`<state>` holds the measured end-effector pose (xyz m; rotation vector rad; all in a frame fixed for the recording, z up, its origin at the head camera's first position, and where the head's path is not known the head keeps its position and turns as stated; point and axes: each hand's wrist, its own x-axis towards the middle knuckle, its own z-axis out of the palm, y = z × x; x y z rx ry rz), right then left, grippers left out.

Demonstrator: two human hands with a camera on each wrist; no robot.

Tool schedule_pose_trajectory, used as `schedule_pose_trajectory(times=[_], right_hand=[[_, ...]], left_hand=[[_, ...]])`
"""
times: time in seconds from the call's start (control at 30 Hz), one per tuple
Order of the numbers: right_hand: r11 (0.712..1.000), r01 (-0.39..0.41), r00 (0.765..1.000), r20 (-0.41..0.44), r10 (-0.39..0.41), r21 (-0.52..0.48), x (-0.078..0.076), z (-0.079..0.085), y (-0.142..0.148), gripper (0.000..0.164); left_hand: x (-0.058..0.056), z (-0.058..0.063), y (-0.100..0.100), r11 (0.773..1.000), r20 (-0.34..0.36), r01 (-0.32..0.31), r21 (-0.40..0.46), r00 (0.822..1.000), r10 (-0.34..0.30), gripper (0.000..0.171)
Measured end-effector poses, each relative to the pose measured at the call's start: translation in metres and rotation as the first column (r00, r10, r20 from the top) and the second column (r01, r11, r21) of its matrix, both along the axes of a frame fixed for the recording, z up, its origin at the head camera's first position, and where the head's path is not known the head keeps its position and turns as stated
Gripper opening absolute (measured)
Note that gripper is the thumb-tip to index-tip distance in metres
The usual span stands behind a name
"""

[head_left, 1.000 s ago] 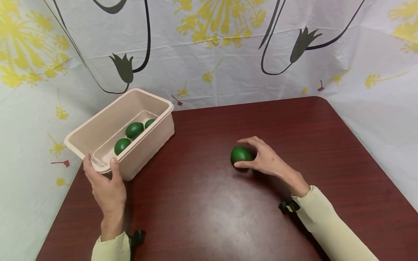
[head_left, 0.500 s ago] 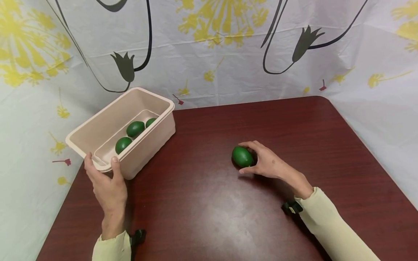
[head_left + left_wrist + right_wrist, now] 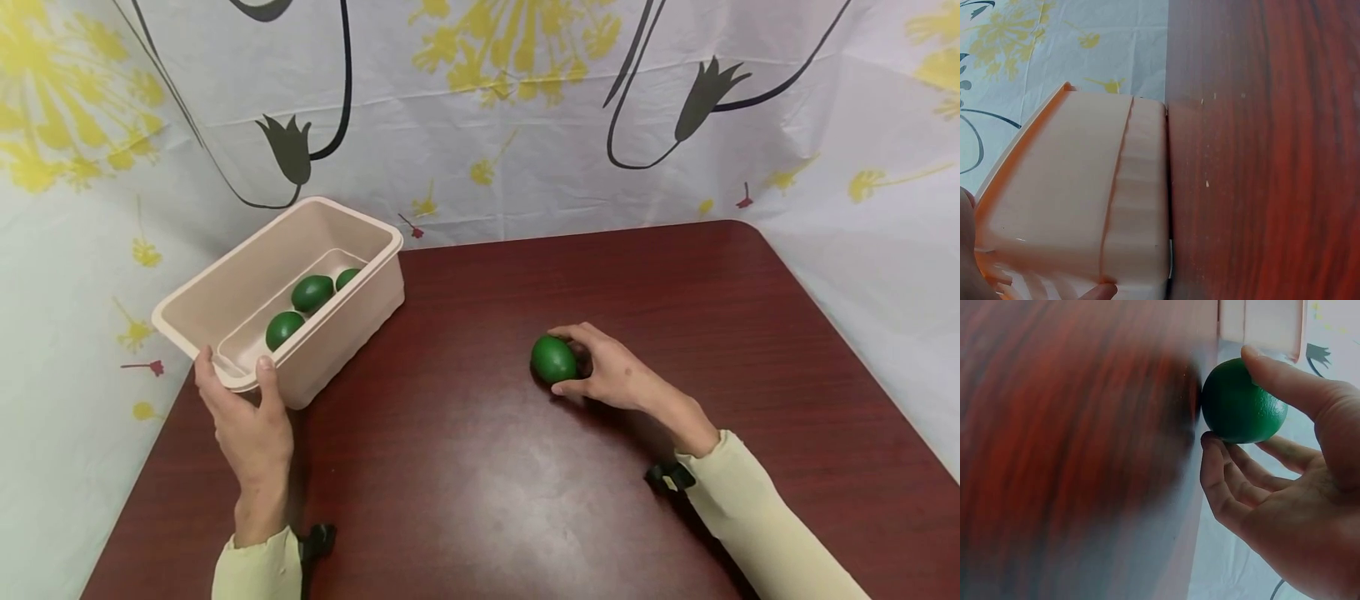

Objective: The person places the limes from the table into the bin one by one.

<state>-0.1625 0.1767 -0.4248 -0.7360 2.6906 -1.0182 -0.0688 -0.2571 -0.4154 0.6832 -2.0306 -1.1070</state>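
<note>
My left hand holds the near corner of a beige plastic bin, thumb at the right side of the rim and fingers at the left. In the left wrist view the bin stands on the table, with the thumb and a fingertip against it. Inside lie a whole lime, a second lime and a third partly hidden by the wall. My right hand pinches another green lime between thumb and fingers; in the right wrist view this lime sits against the tabletop.
The dark red wooden table extends around both hands. A white cloth with yellow and grey flower prints hangs behind and beside it. Each wrist carries a small black camera, such as the right camera.
The right thumb and fingers have closed in on the lime, which turned a little under them and stayed in nearly the same spot. The left hand and the bin look unmoved.
</note>
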Motion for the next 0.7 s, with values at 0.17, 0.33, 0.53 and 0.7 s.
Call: schedule_pose_trajectory(times=[0.17, 0.33, 0.53, 0.7], right_hand=[[1.000, -0.008, 1.000, -0.009, 0.008, -0.010, 0.0005, -0.0008, -0.0024, 0.075], [1.000, -0.003, 1.000, -0.015, 0.003, -0.004, -0.0007, -0.0012, -0.0046, 0.074], [1.000, 0.020, 1.000, 0.003, -0.020, 0.005, -0.0020, -0.0006, -0.0069, 0.073], [0.999, 0.037, 0.999, 0.026, -0.037, 0.004, -0.0027, -0.0009, -0.0085, 0.072]], left_hand=[[0.0002, 0.0008, -0.0003, 1.000, -0.001, -0.002, -0.002, 1.000, 0.002, 0.070], [0.0004, 0.0009, -0.0009, 1.000, 0.000, -0.004, -0.005, 1.000, 0.004, 0.070], [0.0004, 0.0005, -0.0011, 1.000, 0.000, 0.004, -0.003, 1.000, -0.004, 0.070], [0.0004, 0.0001, -0.0004, 1.000, 0.003, 0.007, -0.001, 1.000, -0.007, 0.070]])
